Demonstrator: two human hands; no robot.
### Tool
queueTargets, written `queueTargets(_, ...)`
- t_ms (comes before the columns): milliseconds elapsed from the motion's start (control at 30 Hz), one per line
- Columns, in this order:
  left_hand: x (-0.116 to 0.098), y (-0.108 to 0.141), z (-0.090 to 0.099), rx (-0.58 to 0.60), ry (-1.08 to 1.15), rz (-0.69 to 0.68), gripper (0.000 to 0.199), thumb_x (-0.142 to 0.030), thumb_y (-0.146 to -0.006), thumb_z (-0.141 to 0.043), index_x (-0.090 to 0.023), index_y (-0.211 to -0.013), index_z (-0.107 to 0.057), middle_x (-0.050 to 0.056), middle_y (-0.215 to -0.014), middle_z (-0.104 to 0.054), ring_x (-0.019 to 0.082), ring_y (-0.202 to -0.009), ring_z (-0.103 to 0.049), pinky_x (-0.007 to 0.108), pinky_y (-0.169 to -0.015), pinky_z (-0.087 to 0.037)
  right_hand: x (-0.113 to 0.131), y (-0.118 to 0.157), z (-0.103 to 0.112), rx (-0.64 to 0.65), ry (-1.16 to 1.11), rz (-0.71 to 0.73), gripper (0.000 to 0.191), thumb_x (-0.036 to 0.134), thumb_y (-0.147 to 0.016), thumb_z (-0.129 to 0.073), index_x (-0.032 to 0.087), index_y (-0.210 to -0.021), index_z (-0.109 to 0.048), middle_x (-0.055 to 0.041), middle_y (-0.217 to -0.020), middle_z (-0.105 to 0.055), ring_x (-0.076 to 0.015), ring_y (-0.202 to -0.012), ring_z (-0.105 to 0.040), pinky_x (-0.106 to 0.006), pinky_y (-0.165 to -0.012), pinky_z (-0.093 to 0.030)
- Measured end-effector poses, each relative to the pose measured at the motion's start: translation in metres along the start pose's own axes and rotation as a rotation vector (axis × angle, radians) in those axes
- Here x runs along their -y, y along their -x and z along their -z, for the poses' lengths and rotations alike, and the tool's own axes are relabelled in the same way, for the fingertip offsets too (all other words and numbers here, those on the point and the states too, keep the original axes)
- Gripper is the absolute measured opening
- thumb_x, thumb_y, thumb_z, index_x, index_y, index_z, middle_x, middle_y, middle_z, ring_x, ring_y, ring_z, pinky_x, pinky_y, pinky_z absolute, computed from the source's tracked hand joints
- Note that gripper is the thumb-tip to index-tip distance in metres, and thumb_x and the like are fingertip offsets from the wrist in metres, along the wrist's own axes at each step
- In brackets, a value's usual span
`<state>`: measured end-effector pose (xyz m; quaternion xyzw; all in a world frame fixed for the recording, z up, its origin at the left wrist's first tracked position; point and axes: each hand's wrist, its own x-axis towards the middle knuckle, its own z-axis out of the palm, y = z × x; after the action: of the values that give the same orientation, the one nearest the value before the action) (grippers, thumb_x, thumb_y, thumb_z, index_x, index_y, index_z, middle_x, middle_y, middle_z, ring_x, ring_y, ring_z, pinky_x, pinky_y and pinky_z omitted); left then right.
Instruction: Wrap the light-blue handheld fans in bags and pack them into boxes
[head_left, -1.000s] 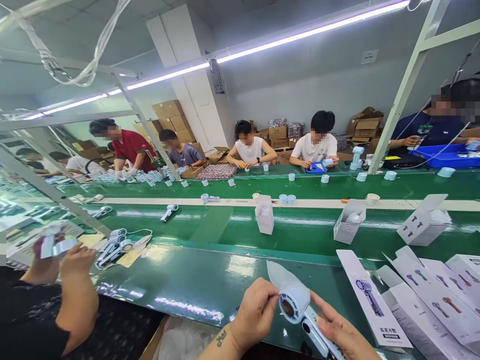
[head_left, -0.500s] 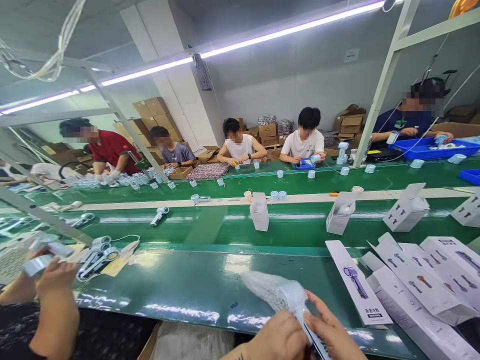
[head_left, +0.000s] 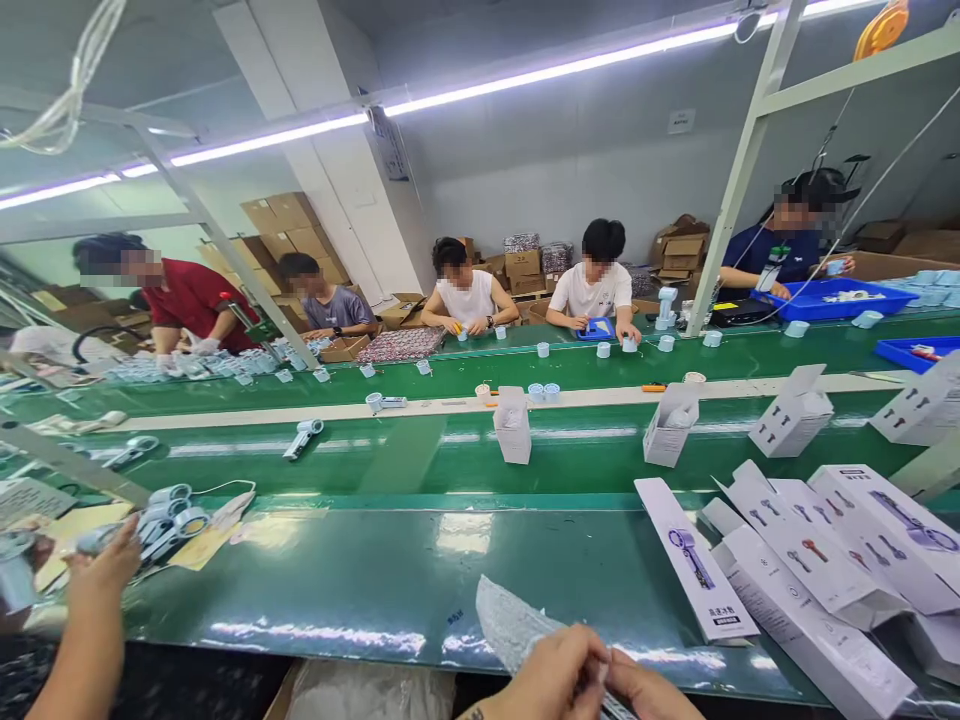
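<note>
At the near edge of the green bench, my left hand is closed on a translucent wrapping bag, whose loose end points up and left. Beside it, my right hand pinches the same bag, fingertips almost touching those of my left hand. A handheld fan's dark and pale handle shows in part below my fingers; its head is hidden. To the right lie flat-printed white boxes with fan pictures.
A co-worker's hands handle pale blue fans at the left. Open white boxes and a fan stand or lie on the green conveyor. Several people sit across it. A metal post rises at right.
My hands have moved slightly down and closer together. The bag's loose end hangs lower, and the fan head is no longer visible. The co-worker's hand at left has reached towards the fan pile.
</note>
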<state>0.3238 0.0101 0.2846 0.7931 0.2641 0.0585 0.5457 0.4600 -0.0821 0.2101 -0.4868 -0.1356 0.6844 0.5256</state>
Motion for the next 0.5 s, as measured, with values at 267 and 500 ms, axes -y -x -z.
queueTargets(267,-0.013,-0.001,0.019,-0.227,0.062,0.248,0.016,-0.013,-0.071,-0.050,-0.019,-0.085,-0.054,-0.005,-0.065,-0.045,0.012,-0.063,-0.041,0.025,-0.061,-0.031,0.065,0.041,0.008,-0.181,0.834,0.273,0.022,0.047,-0.077,-0.050,0.026,-0.074,-0.049,0.0056,-0.058,-0.046,-0.0161,-0.057,-0.043,-0.033,-0.062,-0.032)
queueTargets(500,-0.030,0.058,0.148,-0.423,0.140,0.131,0.043,-0.057,-0.070,-0.067,-0.034,-0.107,-0.063,0.002,-0.090,-0.066,0.023,-0.090,-0.063,0.037,-0.085,-0.048,0.093,0.020,-0.039,0.017,0.489,0.218,0.012,0.035,-0.065,-0.044,0.024,-0.071,-0.047,0.0084,-0.048,-0.043,-0.0122,-0.051,-0.045,-0.028,-0.056,-0.036)
